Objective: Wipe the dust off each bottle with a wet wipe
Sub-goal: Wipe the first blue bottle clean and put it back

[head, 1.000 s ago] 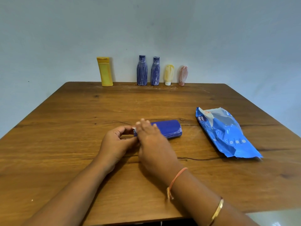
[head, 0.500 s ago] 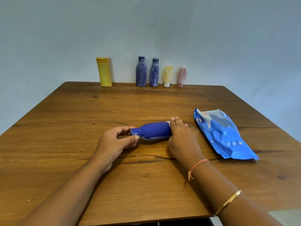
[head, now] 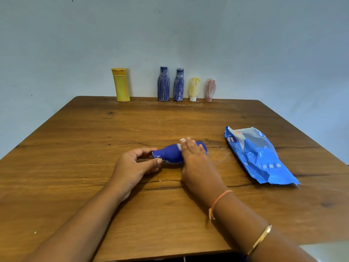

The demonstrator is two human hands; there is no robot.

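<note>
Left hand (head: pixel 132 165) pinches blue bottle (head: pixel 170 154), right hand (head: pixel 194 157) grips wet wipe (head: pixel 179 146) on it

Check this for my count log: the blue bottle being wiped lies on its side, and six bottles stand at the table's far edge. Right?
Not six: the head view shows five bottles standing at the far edge of the table. The blue bottle being wiped lies on its side.
</note>
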